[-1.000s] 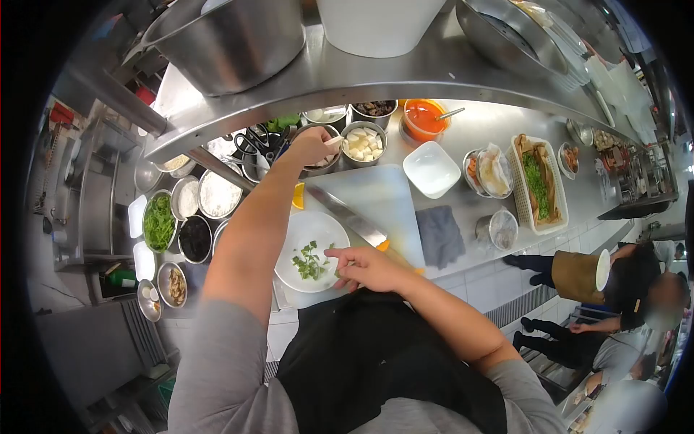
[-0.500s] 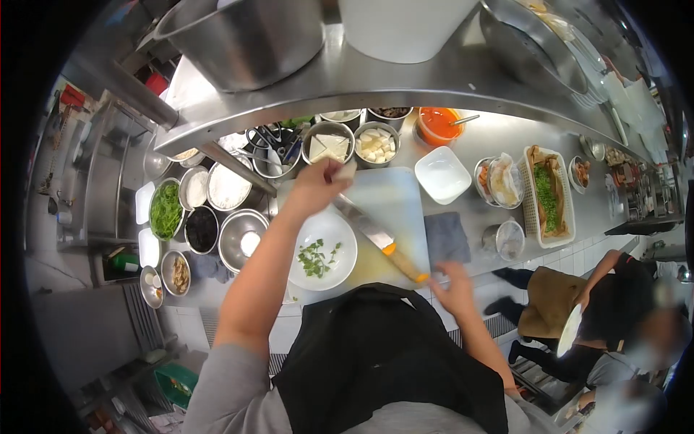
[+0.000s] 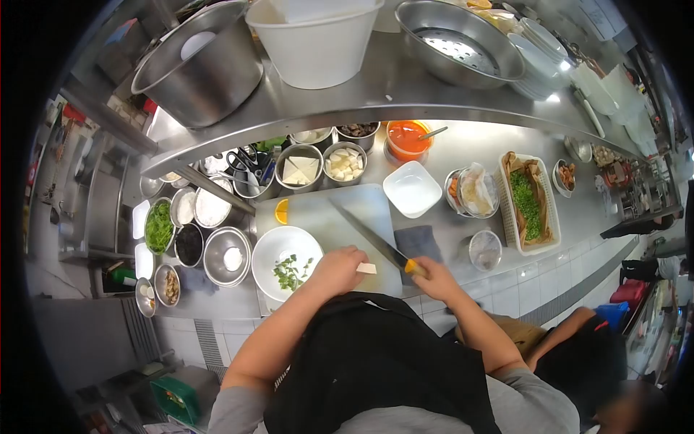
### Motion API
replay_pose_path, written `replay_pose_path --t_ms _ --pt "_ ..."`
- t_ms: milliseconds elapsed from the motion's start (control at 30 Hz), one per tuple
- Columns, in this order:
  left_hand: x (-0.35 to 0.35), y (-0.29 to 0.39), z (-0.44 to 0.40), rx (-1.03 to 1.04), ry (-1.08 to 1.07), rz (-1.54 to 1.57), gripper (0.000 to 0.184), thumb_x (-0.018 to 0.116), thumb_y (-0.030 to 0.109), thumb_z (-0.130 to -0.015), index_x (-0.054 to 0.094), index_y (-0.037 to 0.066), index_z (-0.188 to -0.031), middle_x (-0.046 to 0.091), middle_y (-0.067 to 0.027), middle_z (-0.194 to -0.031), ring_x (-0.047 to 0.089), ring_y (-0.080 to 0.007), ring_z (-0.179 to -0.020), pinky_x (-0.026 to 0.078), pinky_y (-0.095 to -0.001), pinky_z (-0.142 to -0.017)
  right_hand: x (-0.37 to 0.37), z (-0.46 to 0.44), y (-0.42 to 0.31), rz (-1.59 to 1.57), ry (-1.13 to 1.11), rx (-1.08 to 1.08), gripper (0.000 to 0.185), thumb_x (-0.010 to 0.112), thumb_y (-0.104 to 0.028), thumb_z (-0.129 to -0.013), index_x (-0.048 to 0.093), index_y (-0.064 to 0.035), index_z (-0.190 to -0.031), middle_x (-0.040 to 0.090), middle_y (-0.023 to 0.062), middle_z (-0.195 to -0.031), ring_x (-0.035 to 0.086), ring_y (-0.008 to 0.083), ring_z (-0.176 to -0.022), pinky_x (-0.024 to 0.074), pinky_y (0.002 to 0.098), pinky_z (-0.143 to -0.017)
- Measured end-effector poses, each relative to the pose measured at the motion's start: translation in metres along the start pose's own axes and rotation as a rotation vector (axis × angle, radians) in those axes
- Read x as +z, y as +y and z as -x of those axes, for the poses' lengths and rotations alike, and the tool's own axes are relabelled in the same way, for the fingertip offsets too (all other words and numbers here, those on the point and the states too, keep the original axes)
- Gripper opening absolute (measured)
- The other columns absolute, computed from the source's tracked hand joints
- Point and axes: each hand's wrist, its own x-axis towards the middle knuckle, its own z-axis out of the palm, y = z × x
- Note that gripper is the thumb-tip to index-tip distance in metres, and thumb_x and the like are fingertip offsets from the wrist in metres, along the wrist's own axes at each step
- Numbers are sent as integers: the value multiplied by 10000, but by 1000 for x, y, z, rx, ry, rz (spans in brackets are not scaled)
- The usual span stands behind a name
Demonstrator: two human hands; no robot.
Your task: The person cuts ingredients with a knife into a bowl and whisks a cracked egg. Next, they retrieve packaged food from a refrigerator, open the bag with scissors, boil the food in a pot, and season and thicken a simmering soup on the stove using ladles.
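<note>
My left hand [image 3: 338, 270] is closed around a white tofu-like piece [image 3: 366, 268], low over the near part of the cutting board [image 3: 340, 202]. In my right hand [image 3: 432, 280] is the yellow-orange handle of a long knife [image 3: 376, 242]; its blade points up and left across the board. A white bowl [image 3: 264, 249] with green herb leaves [image 3: 290, 273] sits left of my left hand, partly over the board. An orange wedge [image 3: 281, 211] lies on the board's far left corner. Beyond the board, one steel bowl [image 3: 299, 173] contains white triangular pieces and another [image 3: 344, 166] white cubes.
At left stand several bowls, including greens [image 3: 158, 226] and a black ingredient [image 3: 189, 244]. A grey cloth [image 3: 417, 246], white square dish [image 3: 412, 189], red-orange sauce tub [image 3: 408, 140] and herb basket [image 3: 529, 206] are to the right. A steel shelf [image 3: 325, 101] overhangs the counter. A co-worker [image 3: 571, 347] stands at lower right.
My left hand has come back from the steel bowl of triangles to the near board, holding the white piece. My right hand has taken hold of the knife, which lay on the board.
</note>
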Motion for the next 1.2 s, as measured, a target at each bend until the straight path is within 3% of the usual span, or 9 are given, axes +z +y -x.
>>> replay_pose_path --t_ms 167,233,267,333,533,733,867,1033,1200 --pt "31 -14 -30 125 33 -245 219 712 110 -799 656 54 -1002 642 -127 -1030 635 -357 -1049 514 -479 -906 -25 15 21 -109 50 14 394 693 -290 -894 650 -101 -1237 720 205 -1013 690 411 -965 542 458 -851" --pt "47 -21 -32 75 -29 -301 262 699 101 -789 667 40 -1041 648 -134 -1067 618 -363 -1105 504 -479 -955 -53 23 -7 -124 -103 382 354 697 -280 -895 651 -100 -1196 713 202 -960 689 411 -932 535 462 -819" --pt "50 -21 -31 71 -36 -307 262 699 101 -789 667 40 -1041 648 -134 -1067 618 -363 -1105 504 -479 -955 -55 24 7 -133 -107 381 354 697 -280 -895 651 -100 -1196 713 202 -960 689 411 -932 535 462 -819" --pt "54 -22 -25 -68 56 -138 401 726 103 -787 652 35 -1175 637 -161 -1185 599 -374 -1165 492 -470 -1012 -63 26 47 35 52 -65 332 703 -300 -897 652 -100 -1158 705 200 -923 689 404 -902 530 463 -795" --pt "50 -11 -18 -323 179 1 860 826 144 -740 408 49 -1486 538 -235 -1379 529 -410 -1287 446 -471 -1100 -114 37 35 172 -96 50 315 720 -324 -875 684 -87 -1078 705 203 -920 672 420 -893 523 466 -776" --pt "38 -3 -20 -286 251 76 918 820 116 -728 354 50 -1516 491 -262 -1436 501 -431 -1314 433 -471 -1121 -135 41 40 256 -142 -17 296 707 -331 -871 713 -89 -1042 707 198 -912 665 418 -890 518 481 -773" --pt "31 -6 -27 -199 212 -32 740 789 90 -740 496 66 -1419 575 -225 -1345 550 -407 -1259 455 -465 -1088 -148 49 45 404 -176 -122 270 689 -317 -872 705 -83 -1006 703 183 -895 666 409 -891 524 497 -784" --pt "32 -13 -45 -71 -169 -191 292 724 89 -757 687 89 -1047 699 -108 -1079 648 -338 -1085 504 -451 -966 -141 49 44 458 -190 -241 227 681 -301 -881 680 -92 -969 700 150 -873 675 386 -864 528 493 -758" --pt "36 -11 -44 -39 -87 -207 255 709 87 -760 691 98 -1014 703 -98 -1042 657 -327 -1063 512 -450 -940 -136 47 40 512 -182 -286 205 683 -290 -883 674 -108 -979 704 127 -865 681 368 -830 531 489 -731"
